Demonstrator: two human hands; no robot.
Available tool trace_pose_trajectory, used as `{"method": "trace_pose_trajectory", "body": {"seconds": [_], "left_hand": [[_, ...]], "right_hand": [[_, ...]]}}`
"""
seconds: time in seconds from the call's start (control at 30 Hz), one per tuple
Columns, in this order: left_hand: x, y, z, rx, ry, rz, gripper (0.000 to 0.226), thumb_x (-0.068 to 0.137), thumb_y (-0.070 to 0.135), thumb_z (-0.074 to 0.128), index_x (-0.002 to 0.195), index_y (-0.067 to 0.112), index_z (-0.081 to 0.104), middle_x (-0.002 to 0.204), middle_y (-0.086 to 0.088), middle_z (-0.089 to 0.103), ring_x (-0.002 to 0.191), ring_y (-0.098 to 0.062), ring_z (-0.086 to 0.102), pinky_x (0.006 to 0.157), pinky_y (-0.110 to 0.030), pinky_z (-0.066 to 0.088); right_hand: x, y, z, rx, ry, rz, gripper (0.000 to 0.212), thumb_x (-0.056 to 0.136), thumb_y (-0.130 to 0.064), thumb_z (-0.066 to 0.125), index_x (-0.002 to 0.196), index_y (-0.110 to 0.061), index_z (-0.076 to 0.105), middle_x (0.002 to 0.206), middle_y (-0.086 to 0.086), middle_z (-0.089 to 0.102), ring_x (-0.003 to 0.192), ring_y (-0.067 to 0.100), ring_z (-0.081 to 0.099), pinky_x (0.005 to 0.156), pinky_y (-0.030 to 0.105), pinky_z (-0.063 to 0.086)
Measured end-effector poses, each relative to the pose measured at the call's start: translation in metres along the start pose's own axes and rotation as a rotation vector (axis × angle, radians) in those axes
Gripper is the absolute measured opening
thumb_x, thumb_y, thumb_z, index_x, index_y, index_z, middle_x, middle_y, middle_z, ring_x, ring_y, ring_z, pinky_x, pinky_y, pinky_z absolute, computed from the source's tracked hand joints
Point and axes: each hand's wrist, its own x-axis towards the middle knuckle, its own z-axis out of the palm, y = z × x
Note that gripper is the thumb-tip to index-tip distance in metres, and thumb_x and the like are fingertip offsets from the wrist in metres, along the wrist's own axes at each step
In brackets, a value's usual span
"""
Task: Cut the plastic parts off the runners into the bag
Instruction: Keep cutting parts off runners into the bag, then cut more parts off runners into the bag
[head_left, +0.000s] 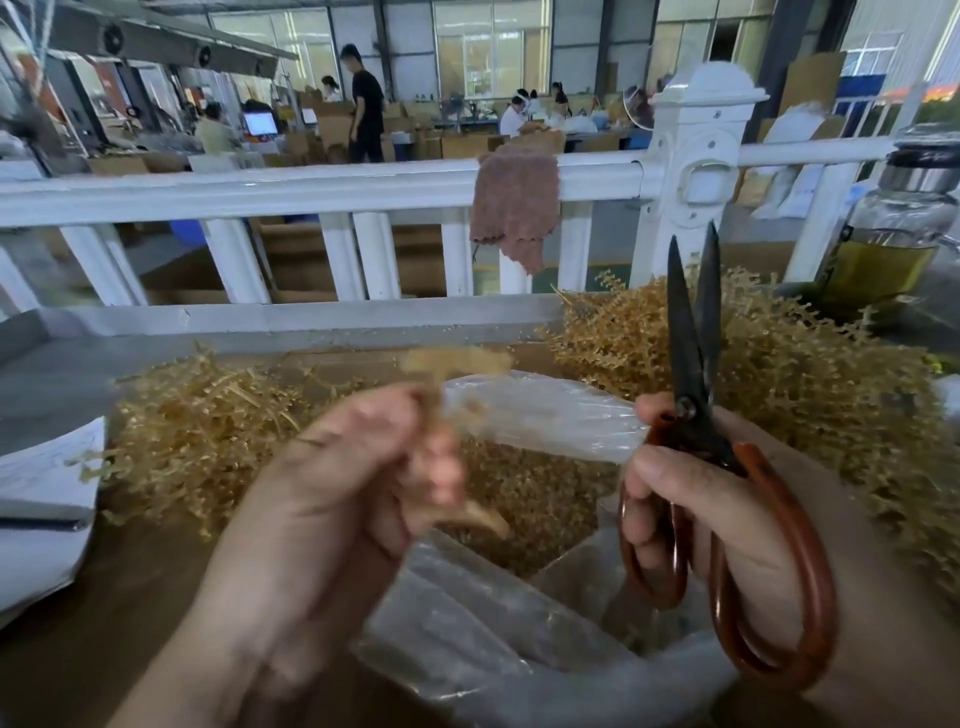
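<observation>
No text, label, brand, number or sign can be read anywhere.

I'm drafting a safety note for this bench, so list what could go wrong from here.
1. The scissors in the right hand stand open, points up, close to the left hand; a hasty cut could nick its fingers.
2. The runner is blurred and held at the left edge of the clear bag, so cut parts may drop onto the pile of runners instead.
</observation>
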Motion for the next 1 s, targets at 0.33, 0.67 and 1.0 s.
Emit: {"method": "trace_pose_trajectory", "body": {"seconds": [0.33,0.67,1.0], "left_hand": [[0.01,0.028,-0.07,0.253,0.831,0.156,0.067,0.074,0.047,0.073,0.134,0.019,0.062,0.146,-0.004,0.058,0.138,-0.025,0.051,0.114,-0.05,0.041],[0.003,0.007,-0.036,1.085,0.953,0.374,0.077,0.076,0.066,0.058,0.145,0.041,0.036,0.156,0.004,0.041,0.138,-0.023,0.044,0.105,-0.056,0.043],[-0.002,-0.026,0.003,1.491,0.164,0.333,0.048,0.085,0.062,0.048,0.105,0.031,0.078,0.112,0.023,0.068,0.105,0.004,0.06,0.084,-0.003,0.04]], "right_hand": [[-0.004,-0.005,0.0,-0.175,-0.028,0.046,0.066,0.053,-0.065,0.085,0.112,-0.042,0.064,0.074,0.017,0.069,0.062,0.038,0.068,0.052,0.037,0.049],[-0.003,-0.022,-0.001,-0.619,-0.052,-0.007,0.056,0.052,-0.065,0.071,0.106,-0.06,0.056,0.078,-0.01,0.072,0.058,0.005,0.067,0.051,0.015,0.046],[0.005,-0.018,-0.014,-1.218,0.109,-0.034,0.063,0.073,-0.06,0.071,0.123,-0.057,0.034,0.086,-0.036,0.055,0.076,-0.018,0.052,0.056,0.004,0.038]]}}
